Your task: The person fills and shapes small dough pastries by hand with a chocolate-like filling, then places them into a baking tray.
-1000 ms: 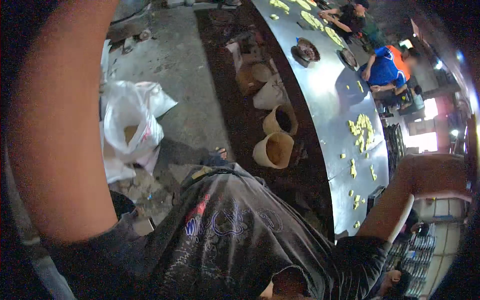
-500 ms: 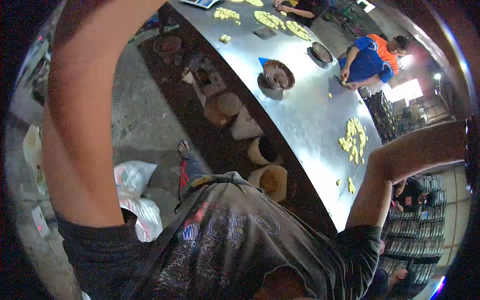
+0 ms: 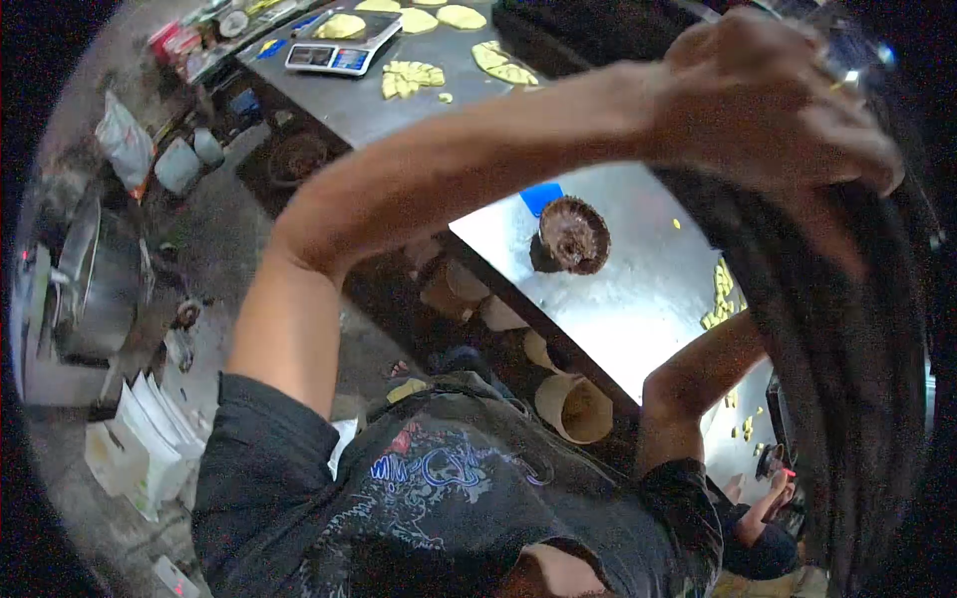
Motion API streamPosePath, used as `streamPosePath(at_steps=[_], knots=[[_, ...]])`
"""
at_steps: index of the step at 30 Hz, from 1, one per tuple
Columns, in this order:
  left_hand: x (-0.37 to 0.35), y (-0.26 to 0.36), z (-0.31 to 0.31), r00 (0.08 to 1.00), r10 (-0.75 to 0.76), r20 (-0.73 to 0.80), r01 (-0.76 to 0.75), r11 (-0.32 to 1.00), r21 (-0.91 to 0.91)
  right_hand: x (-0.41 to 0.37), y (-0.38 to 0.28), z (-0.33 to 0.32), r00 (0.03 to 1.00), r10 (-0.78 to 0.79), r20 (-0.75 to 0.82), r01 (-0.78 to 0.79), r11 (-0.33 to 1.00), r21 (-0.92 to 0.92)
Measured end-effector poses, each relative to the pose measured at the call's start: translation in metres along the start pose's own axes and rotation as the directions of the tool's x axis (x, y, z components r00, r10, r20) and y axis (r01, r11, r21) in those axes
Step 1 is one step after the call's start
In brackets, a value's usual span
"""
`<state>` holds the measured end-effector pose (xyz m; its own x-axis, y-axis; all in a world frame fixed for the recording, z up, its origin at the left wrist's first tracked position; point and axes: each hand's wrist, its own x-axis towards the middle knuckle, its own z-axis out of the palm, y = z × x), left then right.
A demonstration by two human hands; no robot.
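Observation:
My left hand (image 3: 788, 120) is raised at the upper right, close to the camera and partly blurred. Its fingers bend round the top of a long dark folded thing (image 3: 847, 379) that looks like cloth and hangs down the right side. My right arm (image 3: 698, 389) reaches up behind this dark thing, which hides my right hand. Beyond my left forearm, on the metal table (image 3: 628, 319), stands a round bowl (image 3: 574, 234) with a brown paste in it. A flat blue object (image 3: 541, 197) lies at the bowl's far side.
A digital scale (image 3: 344, 50) bears a lump of dough. Cut dough pieces (image 3: 411, 78) and flat dough rounds (image 3: 461, 16) lie by it. Round bins (image 3: 573, 407) stand below the table edge. Another person (image 3: 758, 538) is at the lower right. White sacks (image 3: 128, 145) lie at left.
My left arm has swung rightward across the view, bringing its hand into sight. The dark hanging thing now covers the right side. The view has turned, showing the scale fully.

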<state>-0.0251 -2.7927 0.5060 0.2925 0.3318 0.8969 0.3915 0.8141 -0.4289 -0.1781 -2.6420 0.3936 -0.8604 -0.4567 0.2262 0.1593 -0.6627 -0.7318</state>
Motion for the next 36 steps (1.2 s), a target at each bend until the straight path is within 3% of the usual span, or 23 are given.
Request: streamPosePath(at_steps=[2, 6, 7, 9, 10, 12, 16, 28, 35, 36], knots=[[-0.033, -0.008, 0.018, 0.998, 0.035, -0.058, -0.034, 0.999, 0.010, 0.017, 0.024, -0.026, 0.997, 0.010, -0.080, -0.008, 0.999, 0.033], [-0.106, -0.014, 0.036, 0.997, -0.037, 0.069, 0.039, 0.999, -0.032, 0.050, 0.077, -0.081, 0.964, 0.068, -0.255, -0.033, 0.990, 0.138], [-0.130, -0.011, 0.050, 0.999, -0.046, 0.016, 0.047, 0.999, -0.019, 0.056, 0.092, -0.096, 0.950, 0.085, -0.302, -0.039, 0.987, 0.157], [-0.152, -0.020, 0.055, 0.990, -0.050, 0.134, 0.054, 0.998, -0.030, 0.072, 0.118, -0.117, 0.918, 0.119, -0.379, -0.040, 0.977, 0.209], [-0.159, -0.022, 0.038, 0.949, -0.055, 0.310, 0.075, 0.996, -0.052, 0.077, 0.132, -0.130, 0.898, 0.145, -0.416, -0.044, 0.969, 0.242], [-0.181, -0.028, 0.044, 0.917, -0.144, 0.372, 0.191, 0.977, -0.093, 0.091, 0.158, -0.154, 0.854, 0.182, -0.487, -0.036, 0.955, 0.295], [-0.241, -0.052, 0.048, 0.851, -0.172, 0.496, 0.253, 0.962, -0.101, 0.115, 0.207, -0.197, 0.780, 0.240, -0.579, -0.013, 0.930, 0.367], [-0.353, -0.115, 0.108, 0.802, -0.184, 0.568, 0.319, 0.936, -0.147, 0.154, 0.252, -0.274, 0.664, 0.288, -0.689, 0.073, 0.893, 0.444], [-0.415, -0.129, 0.174, 0.739, -0.209, 0.641, 0.373, 0.919, -0.130, 0.176, 0.262, -0.305, 0.640, 0.316, -0.700, 0.082, 0.878, 0.471], [-0.418, -0.127, 0.179, 0.695, -0.193, 0.692, 0.373, 0.920, -0.119, 0.179, 0.263, -0.308, 0.639, 0.322, -0.699, 0.079, 0.876, 0.477]])
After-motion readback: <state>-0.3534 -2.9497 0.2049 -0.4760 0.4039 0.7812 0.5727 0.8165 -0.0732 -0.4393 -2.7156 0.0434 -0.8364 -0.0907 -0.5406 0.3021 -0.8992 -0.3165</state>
